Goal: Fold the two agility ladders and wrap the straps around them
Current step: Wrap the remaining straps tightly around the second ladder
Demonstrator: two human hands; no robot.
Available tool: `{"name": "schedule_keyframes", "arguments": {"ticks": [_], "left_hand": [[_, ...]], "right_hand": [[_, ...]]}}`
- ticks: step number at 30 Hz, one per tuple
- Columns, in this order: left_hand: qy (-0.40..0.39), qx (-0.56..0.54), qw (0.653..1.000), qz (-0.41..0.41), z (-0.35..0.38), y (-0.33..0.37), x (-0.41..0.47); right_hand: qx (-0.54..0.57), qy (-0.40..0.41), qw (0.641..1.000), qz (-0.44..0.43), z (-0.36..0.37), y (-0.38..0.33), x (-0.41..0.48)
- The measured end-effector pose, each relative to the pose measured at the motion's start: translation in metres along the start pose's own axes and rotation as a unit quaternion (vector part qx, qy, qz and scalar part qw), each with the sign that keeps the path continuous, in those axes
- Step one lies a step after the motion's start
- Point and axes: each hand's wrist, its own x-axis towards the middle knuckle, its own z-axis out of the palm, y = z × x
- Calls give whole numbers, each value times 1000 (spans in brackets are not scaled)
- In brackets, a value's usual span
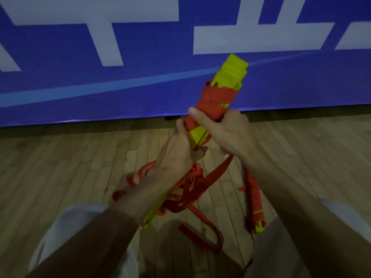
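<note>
A folded bundle of yellow ladder rungs [230,75] is held up in front of me, tilted to the upper right, with red strap [217,99] wound round its middle. My left hand [176,153] grips the bundle's lower end. My right hand [226,131] grips the wrapped middle, thumb across the front, and a loose length of red strap [216,173] hangs from it to the floor. Beneath lie a tangle of red straps [180,189] and yellow rungs [154,211] of the second ladder.
A wooden floor [60,167] runs to a blue banner with white shapes [100,81] along the wall. Another red and yellow piece [257,209] lies by my right forearm. My knees in light clothing [66,227] frame the bottom corners.
</note>
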Motion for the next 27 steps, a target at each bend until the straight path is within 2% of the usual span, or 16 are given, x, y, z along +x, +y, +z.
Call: {"name": "schedule_keyframes", "arguments": {"ticks": [4,7,8,9,12,14,16,19,24,27], "left_hand": [[-16,9,1000,12,-1,0,-2],[-49,104,993,36,3,3,-6],[-56,106,992,39,3,3,-8],[-63,76,994,42,1,4,-8],[-78,-126,988,40,-11,10,-9],[-105,-242,965,-1,-16,13,-8],[-173,-309,933,-61,-18,19,-10],[-268,-344,893,-114,-22,24,-13],[-259,-378,879,-131,-22,16,-14],[-223,-377,891,-117,-25,13,-12]], "right_hand": [[23,25,999,34,14,4,5],[26,61,996,55,18,11,7],[42,77,995,55,17,12,8],[60,87,993,55,14,13,9],[127,79,988,33,1,12,12],[185,57,981,1,-6,11,13],[227,34,973,-28,-10,10,13],[254,8,967,-25,-16,8,13],[181,-149,972,-32,-36,18,18],[150,-181,970,-56,-45,28,21]]}}
